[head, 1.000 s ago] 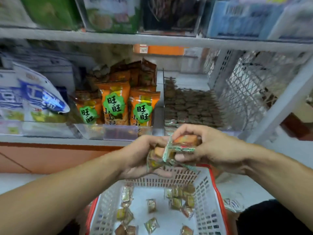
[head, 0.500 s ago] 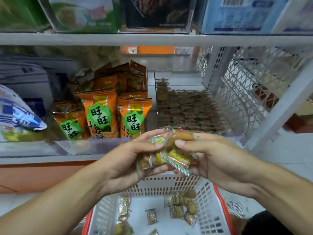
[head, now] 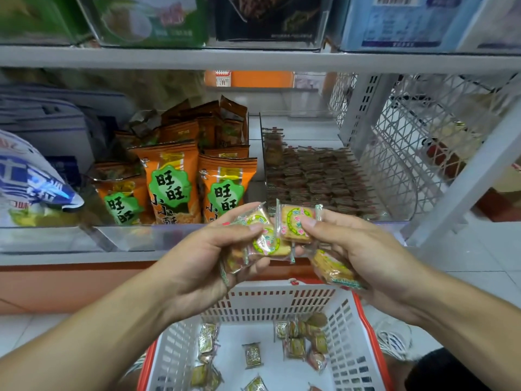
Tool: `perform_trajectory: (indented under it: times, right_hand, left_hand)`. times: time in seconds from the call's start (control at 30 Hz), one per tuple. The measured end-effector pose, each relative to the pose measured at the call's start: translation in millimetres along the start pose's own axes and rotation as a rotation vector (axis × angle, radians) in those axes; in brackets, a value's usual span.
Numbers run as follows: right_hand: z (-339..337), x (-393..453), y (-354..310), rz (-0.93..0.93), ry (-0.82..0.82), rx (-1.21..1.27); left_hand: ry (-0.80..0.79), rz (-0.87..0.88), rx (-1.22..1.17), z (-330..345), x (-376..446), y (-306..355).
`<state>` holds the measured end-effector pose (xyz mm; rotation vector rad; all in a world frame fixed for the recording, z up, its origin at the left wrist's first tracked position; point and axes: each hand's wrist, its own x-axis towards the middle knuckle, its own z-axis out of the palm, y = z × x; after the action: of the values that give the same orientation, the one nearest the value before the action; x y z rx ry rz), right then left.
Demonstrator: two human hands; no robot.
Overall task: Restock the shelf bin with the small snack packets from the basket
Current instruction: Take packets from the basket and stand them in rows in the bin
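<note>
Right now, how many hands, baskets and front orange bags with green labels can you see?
Hands: 2, left hand and right hand, both holding packets
Basket: 1
Front orange bags: 3
Total: 6

Bare forearms, no sleeves; hands (head: 203, 258) without rings or gloves.

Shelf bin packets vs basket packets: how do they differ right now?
Packets in the shelf bin lie in neat, tight rows; packets in the basket lie loose, at odd angles. The bin's cover most of its floor; the basket's leave white floor bare. Both lots are small, clear-wrapped snacks.
</note>
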<state>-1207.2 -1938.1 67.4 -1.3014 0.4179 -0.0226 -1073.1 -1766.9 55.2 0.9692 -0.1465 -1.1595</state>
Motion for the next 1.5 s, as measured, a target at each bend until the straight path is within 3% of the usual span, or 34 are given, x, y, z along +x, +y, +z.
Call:
perform_trajectory:
  times: [0.37, 0.53, 0.87, 1.13, 1.27, 1.4, 1.5]
  right_hand:
    - [10.1, 8.0, 21.0, -0.077, 0.031, -0.063]
    - [10.7, 9.3, 23.2, -0.198, 0.049, -0.261]
    - [17.5, 3.9, 22.0, -0.195, 0.102, -0.195]
    - [25.1, 1.8, 26.0, -0.112, 0.082, 0.096]
    - [26.8, 0.3, 18.5, -0.117, 0.068, 0.099]
    - [13.0, 2.5, 2.0, -0.143, -0.122, -0.124]
    - [9.9, 3.7, 2.5, -0.176, -0.119, -0.191]
  left_hand:
    - [0.089, 0.145, 0.069, 4.8, -1.6, -7.7]
    - [0.083, 0.150, 0.097, 3.5, -3.5, -7.4]
    - [0.143, 0.131, -0.001, -0.1, 0.8, -6.8]
    - [0.128, 0.211, -0.042, 1.8, 0.6, -5.7]
    - [0.126, 0.174, -0.031, 5.0, -4.1, -2.5]
    - [0.052, -0.015, 0.022, 3.1, -9.6, 4.4]
    - [-0.005, -0.096, 0.003, 1.9, -10.4, -0.4]
